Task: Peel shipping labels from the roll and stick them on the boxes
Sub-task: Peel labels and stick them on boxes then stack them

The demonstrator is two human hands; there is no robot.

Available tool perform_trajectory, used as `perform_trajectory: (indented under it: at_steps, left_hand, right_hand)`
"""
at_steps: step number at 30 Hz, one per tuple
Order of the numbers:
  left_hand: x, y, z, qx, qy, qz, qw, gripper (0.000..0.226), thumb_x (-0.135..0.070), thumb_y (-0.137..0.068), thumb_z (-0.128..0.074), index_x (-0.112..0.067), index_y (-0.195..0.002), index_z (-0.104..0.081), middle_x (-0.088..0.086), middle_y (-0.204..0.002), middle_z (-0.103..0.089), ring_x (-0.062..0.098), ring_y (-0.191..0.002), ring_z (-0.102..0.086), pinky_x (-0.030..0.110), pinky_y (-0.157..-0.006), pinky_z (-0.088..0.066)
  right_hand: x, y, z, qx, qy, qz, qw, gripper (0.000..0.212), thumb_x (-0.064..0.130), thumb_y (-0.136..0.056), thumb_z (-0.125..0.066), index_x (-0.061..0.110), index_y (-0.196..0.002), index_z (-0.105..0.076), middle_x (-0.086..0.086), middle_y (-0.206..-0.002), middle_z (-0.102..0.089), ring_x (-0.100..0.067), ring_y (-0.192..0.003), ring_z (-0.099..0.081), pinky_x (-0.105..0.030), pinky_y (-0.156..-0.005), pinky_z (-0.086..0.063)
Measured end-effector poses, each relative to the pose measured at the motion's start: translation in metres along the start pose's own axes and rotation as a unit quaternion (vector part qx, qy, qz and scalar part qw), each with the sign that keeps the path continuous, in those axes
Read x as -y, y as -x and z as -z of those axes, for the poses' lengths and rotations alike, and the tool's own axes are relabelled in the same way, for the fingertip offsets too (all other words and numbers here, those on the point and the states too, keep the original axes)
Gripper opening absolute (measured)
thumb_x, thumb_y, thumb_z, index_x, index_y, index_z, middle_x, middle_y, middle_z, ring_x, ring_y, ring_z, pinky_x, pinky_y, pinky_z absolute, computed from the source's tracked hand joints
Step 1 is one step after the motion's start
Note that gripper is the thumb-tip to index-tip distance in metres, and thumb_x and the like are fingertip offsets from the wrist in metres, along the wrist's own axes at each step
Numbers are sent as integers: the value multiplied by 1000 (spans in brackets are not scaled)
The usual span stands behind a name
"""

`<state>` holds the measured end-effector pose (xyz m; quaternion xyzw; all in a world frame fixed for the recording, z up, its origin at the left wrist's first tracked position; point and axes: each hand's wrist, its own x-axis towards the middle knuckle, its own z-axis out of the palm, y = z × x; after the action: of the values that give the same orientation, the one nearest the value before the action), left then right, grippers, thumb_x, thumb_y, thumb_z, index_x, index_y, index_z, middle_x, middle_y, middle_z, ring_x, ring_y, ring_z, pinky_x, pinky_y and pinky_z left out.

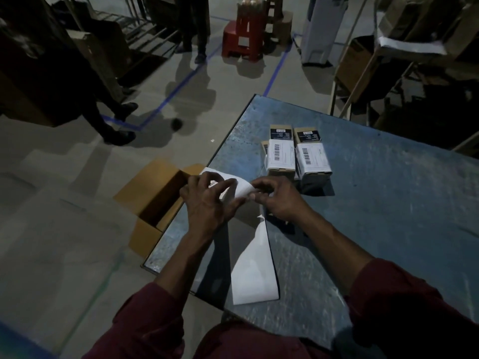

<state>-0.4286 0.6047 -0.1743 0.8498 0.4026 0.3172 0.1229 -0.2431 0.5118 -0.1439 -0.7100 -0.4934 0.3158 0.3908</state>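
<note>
The label strip (234, 189) is up over the desk (375, 203), pinched between us: our left hand (207, 200) and right hand (277, 198) curl their fingers on it. Two labelled boxes (298, 156) lie just beyond.

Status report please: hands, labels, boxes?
Left hand and right hand pinching label strip. Two boxes already labelled. Nothing in the way.

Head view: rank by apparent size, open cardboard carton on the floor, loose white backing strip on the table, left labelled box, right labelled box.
1. Open cardboard carton, though the table edge and left hand hide part of it.
2. White backing strip.
3. Left labelled box and right labelled box: they look alike, so unranked.
</note>
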Motion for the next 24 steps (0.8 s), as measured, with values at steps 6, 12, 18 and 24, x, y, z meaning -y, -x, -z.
perform_trajectory:
  at_steps: [6, 12, 18, 24]
  left_hand:
    - [-10, -15, 11, 90, 84, 53, 991, 44, -47, -76, -90, -15, -105, -84, 7, -97, -77, 13, -82, -56, 28, -70, -41]
    - [-14, -7, 7, 78, 88, 60, 991, 31, -42, -87, -83, -13, -100, -85, 6, -91, -74, 17, -76, -62, 27, -61, -46]
    - [-19, -2, 9, 67, 46, 12, 997, 34, -50, -90, -78, -20, -105, -84, 1, -89, -78, 18, -69, -66, 31, -62, -53]
    - [-22, -8, 12, 66, 71, 40, 995, 19, -40, -87, -84, -21, -88, -83, -2, -86, -77, 19, -71, -66, 32, -61, -51]
  right_hand:
    - [-1, 3, -6, 0, -16, 3, 1000, 17, 9, -93, -75, 17, -108, -79, 15, -97, -76, 10, -86, -67, -4, -71, -46]
    - [-2, 4, -14, -15, -19, 17, 1000, 19, 13, -94, -75, 16, -112, -80, 9, -104, -78, -1, -94, -70, -8, -76, -50]
    - [-4, 5, -13, -24, -31, -9, 999, 24, 13, -92, -78, 16, -115, -77, 13, -99, -76, 10, -91, -69, -6, -75, -49]
    - [3, 9, -11, -13, -47, -13, 999, 54, 13, -92, -78, 25, -140, -58, 6, -101, -80, 6, -106, -68, 0, -87, -42]
